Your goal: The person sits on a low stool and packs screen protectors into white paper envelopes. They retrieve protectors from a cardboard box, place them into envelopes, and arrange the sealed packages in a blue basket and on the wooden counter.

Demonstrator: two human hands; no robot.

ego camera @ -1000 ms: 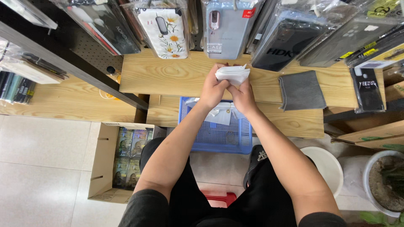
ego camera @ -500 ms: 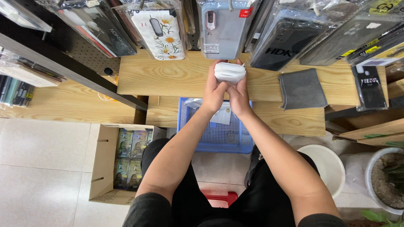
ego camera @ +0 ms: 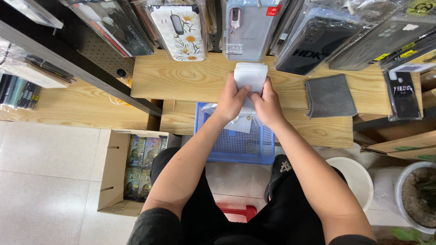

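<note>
Both my hands grip a white packet over the wooden table.

My left hand [ego camera: 231, 100] and right hand [ego camera: 268, 103] close together on the white packet [ego camera: 250, 76], held above the table [ego camera: 181, 81]. A blue basket [ego camera: 236, 140] sits just below my wrists, a grey cloth [ego camera: 330, 95] lies to the right, and hanging phone cases [ego camera: 247, 27] crowd the far edge.

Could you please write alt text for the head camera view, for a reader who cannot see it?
Seen from above, a seated person's left hand and right hand together hold a white translucent packet over a wooden shelf. A blue mesh basket sits below the hands, a grey cloth lies to the right, and packaged phone cases hang above.
</note>
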